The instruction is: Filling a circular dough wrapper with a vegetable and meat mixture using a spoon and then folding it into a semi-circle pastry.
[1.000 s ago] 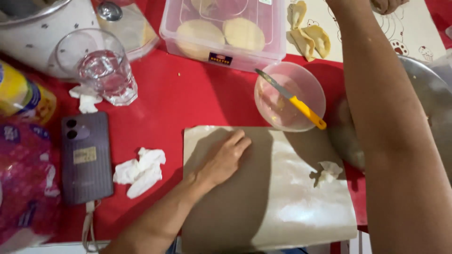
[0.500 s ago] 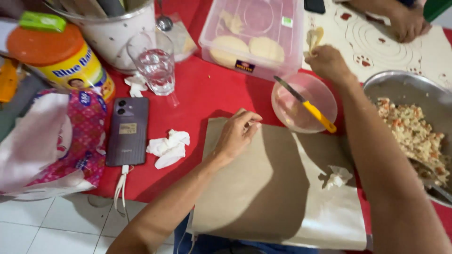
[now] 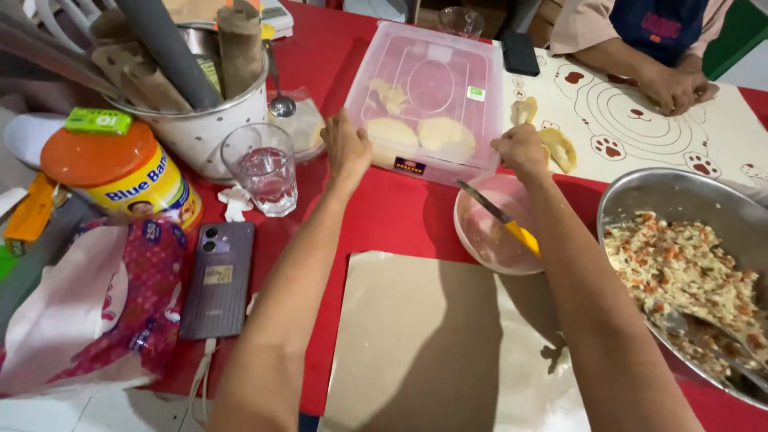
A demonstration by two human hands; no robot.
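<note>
1. Both hands are out over the red worktop (image 3: 400,216), one at each near corner of the clear plastic lidded box (image 3: 428,100).
2. The left hand (image 3: 346,148) sits at the box's near left corner, fingers pressed flat against its side wall; whether the grip has closed on anything I cannot tell.
3. The right hand (image 3: 522,150) is at the near right corner, fingers curled loosely at the box's edge; its grip is unclear too, and nothing shows inside it.
4. The box stands far of centre, lid on, with pale round dough pieces (image 3: 416,132) showing through its wall.
5. Just near of the right hand sits a pink bowl (image 3: 488,240), with a yellow-handled knife (image 3: 500,224) lying across it.
6. Right of that, a big metal bowl (image 3: 640,196) holds a chopped filling (image 3: 680,268).
7. Near centre lies a tan board (image 3: 416,344), bare of any food.
8. On the left, a drinking glass (image 3: 260,168) stands far of a dark phone (image 3: 218,280).
9. Far right, another person's hands (image 3: 672,88) rest on a white pastry mat (image 3: 640,132), with a folded dumpling (image 3: 560,148) lying just beside the right hand.
</note>
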